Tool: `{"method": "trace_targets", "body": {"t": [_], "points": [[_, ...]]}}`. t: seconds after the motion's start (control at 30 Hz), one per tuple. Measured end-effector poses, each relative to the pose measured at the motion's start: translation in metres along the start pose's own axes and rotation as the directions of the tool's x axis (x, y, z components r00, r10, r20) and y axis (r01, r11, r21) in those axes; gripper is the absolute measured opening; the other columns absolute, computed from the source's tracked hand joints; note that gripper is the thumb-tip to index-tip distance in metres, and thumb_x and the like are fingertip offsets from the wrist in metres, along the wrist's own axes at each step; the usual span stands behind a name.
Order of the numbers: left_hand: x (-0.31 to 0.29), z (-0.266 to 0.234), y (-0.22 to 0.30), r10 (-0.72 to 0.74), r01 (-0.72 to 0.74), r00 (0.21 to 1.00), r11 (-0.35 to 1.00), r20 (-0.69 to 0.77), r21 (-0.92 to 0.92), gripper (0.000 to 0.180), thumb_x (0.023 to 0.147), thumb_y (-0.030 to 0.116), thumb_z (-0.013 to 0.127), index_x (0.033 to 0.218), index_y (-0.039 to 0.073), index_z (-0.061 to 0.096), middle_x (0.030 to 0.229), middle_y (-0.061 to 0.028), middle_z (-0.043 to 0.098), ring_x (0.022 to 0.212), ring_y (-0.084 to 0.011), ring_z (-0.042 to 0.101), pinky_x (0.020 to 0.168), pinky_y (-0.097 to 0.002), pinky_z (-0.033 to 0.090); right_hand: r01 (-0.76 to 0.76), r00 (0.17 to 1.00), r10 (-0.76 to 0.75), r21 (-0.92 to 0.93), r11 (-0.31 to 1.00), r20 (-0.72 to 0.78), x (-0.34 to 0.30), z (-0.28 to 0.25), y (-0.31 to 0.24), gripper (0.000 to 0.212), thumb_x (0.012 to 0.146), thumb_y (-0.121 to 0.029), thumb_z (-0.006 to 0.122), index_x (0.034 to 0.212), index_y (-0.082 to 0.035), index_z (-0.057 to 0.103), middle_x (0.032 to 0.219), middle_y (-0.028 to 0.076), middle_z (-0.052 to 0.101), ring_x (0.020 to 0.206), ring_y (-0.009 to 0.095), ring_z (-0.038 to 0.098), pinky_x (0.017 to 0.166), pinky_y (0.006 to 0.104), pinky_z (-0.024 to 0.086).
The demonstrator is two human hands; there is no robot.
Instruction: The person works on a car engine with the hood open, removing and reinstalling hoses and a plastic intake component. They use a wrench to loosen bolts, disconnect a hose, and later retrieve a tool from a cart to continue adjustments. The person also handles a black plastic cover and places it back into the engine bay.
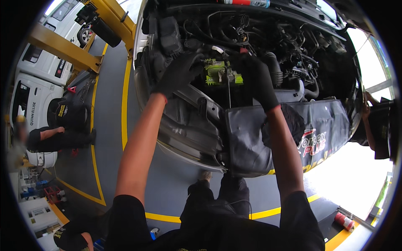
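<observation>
The left hand [180, 72], fingers curled, and right hand [258, 77] flank the green battery [214, 74] toward the engine bay's [190, 95] near left corner — I cannot tell either's grip — while a black cover [251, 129] drapes the front edge, presumably shielding bodywork.

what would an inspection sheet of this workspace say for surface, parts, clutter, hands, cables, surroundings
Surface: black sheet draped in front of the engine bay; grey floor with yellow lines
Job's things: bright green battery in the bay, between the hands
Clutter: red cylinder at lower right; dark rounded item at the sheet, kind unclear
Hands: left hand and right hand, both dark-gloved, flank the battery; grip unclear
Cables: corrugated black hose beside the right hand; thin cord near the legs
Surroundings: yellow post, white vehicle at left; people both sides
</observation>
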State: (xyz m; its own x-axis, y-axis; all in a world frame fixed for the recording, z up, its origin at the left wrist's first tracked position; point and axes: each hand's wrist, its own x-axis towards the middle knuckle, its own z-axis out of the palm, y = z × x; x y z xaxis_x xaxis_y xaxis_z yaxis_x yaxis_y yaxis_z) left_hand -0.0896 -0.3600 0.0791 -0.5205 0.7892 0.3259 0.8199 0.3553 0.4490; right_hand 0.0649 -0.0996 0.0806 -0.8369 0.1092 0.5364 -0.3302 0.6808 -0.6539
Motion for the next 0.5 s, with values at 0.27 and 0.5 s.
{"method": "trace_targets", "body": {"t": [0.27,0.5], "points": [[0.073,0.052,-0.039,-0.197,0.196,0.913,0.980,0.358,0.040,0.055,0.105,0.033,0.068,0.157,0.019,0.054,0.152,-0.0185,0.061,0.138,-0.0390,0.060,0.112,-0.0474,0.050,-0.009,0.990,-0.011,0.145,0.989,0.140,0.075,0.085,0.121,0.022,0.100,-0.007,0.068,0.120,-0.003,0.076,0.105,0.019,0.077,0.095,0.039,0.074,0.083,0.0419,0.058],[0.076,0.071,-0.066,-0.253,0.223,0.902,0.967,0.350,0.124,0.054,0.106,0.045,0.065,0.156,0.026,0.055,0.151,-0.0166,0.062,0.137,-0.0394,0.061,0.113,-0.0501,0.049,0.060,0.938,-0.040,-0.048,0.997,0.345,0.105,0.079,0.118,0.025,0.102,-0.019,0.070,0.121,-0.004,0.077,0.099,0.020,0.076,0.087,0.037,0.074,0.079,0.0406,0.057]]}}
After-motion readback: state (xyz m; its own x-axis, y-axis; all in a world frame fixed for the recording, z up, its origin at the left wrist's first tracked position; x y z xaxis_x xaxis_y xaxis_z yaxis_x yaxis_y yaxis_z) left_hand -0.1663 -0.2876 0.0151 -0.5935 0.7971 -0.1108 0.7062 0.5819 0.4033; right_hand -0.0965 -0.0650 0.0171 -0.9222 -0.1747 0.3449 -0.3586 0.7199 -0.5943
